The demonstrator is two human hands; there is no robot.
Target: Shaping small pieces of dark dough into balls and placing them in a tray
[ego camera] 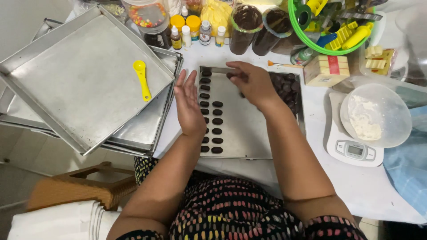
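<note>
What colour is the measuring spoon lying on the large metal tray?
Yellow measuring spoon; head view.

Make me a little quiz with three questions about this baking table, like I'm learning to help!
1. True or false: the yellow measuring spoon lies on the stacked empty trays.
2. What sits on the white kitchen scale? A) a bowl of white powder B) a jar of sprinkles C) a green basket
3. Which hand rests flat at the left edge of the baking tray with rows of dark oval pieces?

Key: 1 true. 2 A, the bowl. 3 the left hand; the right hand reaches over the tray's far end.
</note>
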